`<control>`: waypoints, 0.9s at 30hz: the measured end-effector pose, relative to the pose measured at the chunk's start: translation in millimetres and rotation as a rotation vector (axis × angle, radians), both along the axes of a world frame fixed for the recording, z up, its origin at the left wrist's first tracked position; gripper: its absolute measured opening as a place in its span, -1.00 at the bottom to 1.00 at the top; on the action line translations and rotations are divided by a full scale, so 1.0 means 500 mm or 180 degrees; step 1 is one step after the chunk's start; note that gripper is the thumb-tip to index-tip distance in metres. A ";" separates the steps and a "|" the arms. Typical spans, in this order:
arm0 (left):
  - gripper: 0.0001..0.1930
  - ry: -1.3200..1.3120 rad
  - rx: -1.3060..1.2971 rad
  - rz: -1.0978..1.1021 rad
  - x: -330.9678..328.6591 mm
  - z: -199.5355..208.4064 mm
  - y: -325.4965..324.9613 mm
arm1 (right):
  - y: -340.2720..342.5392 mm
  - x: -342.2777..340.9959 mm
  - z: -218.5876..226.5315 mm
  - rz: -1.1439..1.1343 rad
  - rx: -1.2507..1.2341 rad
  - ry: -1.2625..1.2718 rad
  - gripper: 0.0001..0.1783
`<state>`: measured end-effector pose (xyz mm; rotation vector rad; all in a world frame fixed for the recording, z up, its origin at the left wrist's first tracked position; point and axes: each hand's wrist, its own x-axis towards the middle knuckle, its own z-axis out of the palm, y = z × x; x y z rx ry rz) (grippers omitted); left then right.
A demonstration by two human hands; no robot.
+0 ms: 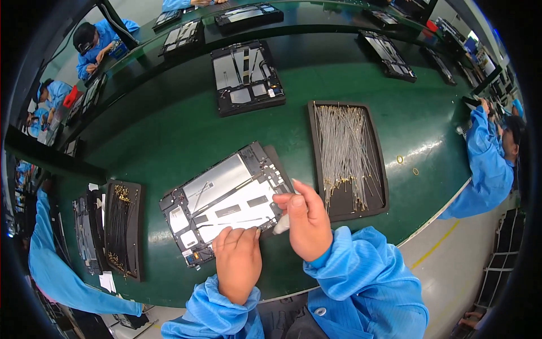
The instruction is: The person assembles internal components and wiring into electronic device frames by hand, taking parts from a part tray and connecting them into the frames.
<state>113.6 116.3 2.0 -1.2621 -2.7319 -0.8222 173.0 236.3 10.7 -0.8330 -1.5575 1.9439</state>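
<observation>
An opened tablet housing (243, 209) lies aslant in front of me, its silver plates, black cables and small parts bared. Under its right end shows a dark tray or pad (274, 155). Along the near edge, my left hand (240, 263) lays its fingers flat on the housing. At the right edge my right hand (310, 226) is closed, thumb and fingers bent together over the small parts. What it pinches, if anything, is too small to make out. A whitish thing (280, 225), partly hidden, is beneath that hand.
A black tray of thin grey cables (347, 147) stands to the right, near two yellow rings (400, 160). Another cable tray (125, 226) is at left. A second tablet housing (245, 73) lies farther back, before a raised shelf with more. Co-workers (485, 158) sit on both sides.
</observation>
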 end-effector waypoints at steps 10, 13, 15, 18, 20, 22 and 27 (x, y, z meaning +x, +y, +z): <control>-0.89 -0.0179 -0.0328 -0.0002 -0.003 0.011 0.002 | -0.002 -0.015 -0.046 -0.0036 0.1252 0.0460 -0.71; -0.89 -0.0182 -0.0321 -0.0008 -0.005 0.013 0.000 | 0.000 -0.019 -0.045 0.0070 0.1383 0.0467 -0.72; -0.89 -0.0249 -0.0315 0.0010 -0.004 0.012 0.001 | 0.003 -0.018 -0.044 0.0181 0.1365 0.0507 -0.72; -0.88 -0.0273 -0.0311 -0.0031 -0.006 0.013 0.000 | 0.003 -0.015 -0.035 0.0192 0.1253 0.0435 -0.75; -0.89 -0.0295 -0.0296 -0.0009 -0.006 0.013 -0.001 | 0.008 -0.014 -0.018 0.0432 0.1422 0.0222 -0.79; -0.89 -0.0317 -0.0285 0.0019 -0.007 0.012 -0.004 | 0.014 -0.021 0.002 0.0677 0.1586 0.0011 -0.81; -0.86 -0.0333 -0.0215 -0.0191 -0.013 0.014 -0.004 | 0.011 -0.052 0.023 0.1834 0.3181 -0.0139 -0.82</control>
